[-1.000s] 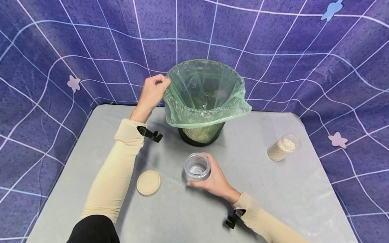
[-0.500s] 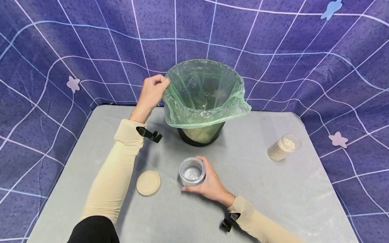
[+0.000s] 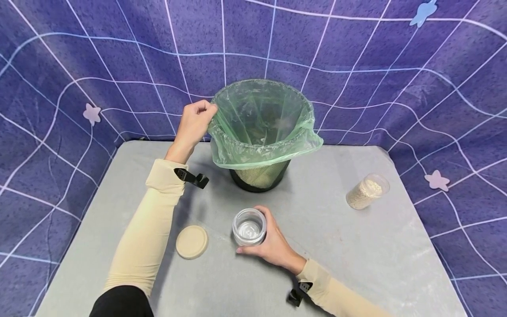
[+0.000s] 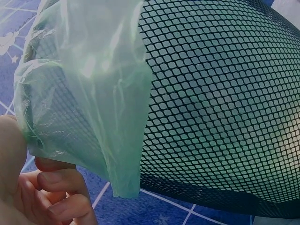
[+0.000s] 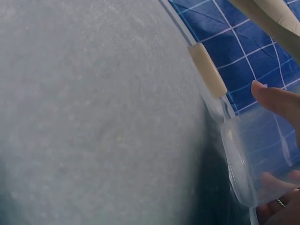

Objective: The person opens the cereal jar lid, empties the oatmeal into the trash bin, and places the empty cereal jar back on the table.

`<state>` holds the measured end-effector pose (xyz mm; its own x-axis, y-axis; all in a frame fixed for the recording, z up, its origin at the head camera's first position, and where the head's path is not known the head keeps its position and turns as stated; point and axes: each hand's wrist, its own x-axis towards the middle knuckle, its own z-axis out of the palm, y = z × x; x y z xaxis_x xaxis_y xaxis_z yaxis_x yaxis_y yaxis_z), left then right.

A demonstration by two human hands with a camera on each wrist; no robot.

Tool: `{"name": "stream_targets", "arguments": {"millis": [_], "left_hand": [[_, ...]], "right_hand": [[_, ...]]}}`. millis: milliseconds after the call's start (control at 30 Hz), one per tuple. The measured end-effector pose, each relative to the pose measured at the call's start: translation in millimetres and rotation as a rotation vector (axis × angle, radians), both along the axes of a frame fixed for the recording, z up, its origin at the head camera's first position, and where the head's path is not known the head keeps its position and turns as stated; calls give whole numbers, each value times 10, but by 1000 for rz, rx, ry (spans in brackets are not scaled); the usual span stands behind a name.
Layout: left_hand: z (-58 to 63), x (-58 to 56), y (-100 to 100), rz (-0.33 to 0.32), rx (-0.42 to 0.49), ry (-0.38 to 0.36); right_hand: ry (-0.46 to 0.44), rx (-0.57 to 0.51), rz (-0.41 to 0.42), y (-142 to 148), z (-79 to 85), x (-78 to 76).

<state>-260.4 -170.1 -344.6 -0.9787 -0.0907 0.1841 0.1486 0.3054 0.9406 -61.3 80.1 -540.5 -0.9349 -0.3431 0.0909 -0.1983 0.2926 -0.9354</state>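
Note:
A green bin liner [image 3: 257,156] lines a black mesh wastebasket [image 3: 259,176] and folds over its rim. My left hand [image 3: 196,121] pinches the liner at the left side of the rim. In the left wrist view, the liner hangs in folds down the mesh beside my curled fingers [image 4: 56,183]. My right hand [image 3: 273,242] grips a clear, lidless jar [image 3: 248,235] from its right side, in front of the wastebasket. Nothing shows inside the jar. The right wrist view has the jar's base [image 5: 239,164] right at the tabletop.
A round beige lid [image 3: 192,242] lies on the grey table [image 3: 325,211], left of the jar. At the right, a clear container [image 3: 367,191] partly filled with pale grains stands on the table. A blue patterned curtain [image 3: 348,57] surrounds the table's back and sides.
My right hand has moved the clear jar slightly left and towards me, then kept it there. My left hand has stayed at the liner. The head view has shifted slightly.

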Motion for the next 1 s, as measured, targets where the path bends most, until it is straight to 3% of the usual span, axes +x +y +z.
{"name": "stream_targets", "arguments": {"millis": [333, 467, 600, 700, 800, 933, 1000], "left_hand": [[-36, -18, 13, -19, 9, -5], [-49, -5, 16, -20, 21, -8], [-65, 11, 17, -10, 50, 16], [-85, 21, 23, -1, 57, 38], [-111, 32, 35, 5, 59, 49], [-118, 39, 41, 18, 60, 52], [-111, 38, 40, 21, 58, 52]], "right_hand": [[25, -54, 100, 214, 66, 91], [31, 41, 111, 415, 191, 180], [78, 129, 45, 686, 348, 263], [124, 103, -75, 919, 377, 278], [173, 74, -246, 1205, 343, 254], [211, 83, -576, 1690, 301, 193], [187, 95, -754, 1953, 284, 151]]}}
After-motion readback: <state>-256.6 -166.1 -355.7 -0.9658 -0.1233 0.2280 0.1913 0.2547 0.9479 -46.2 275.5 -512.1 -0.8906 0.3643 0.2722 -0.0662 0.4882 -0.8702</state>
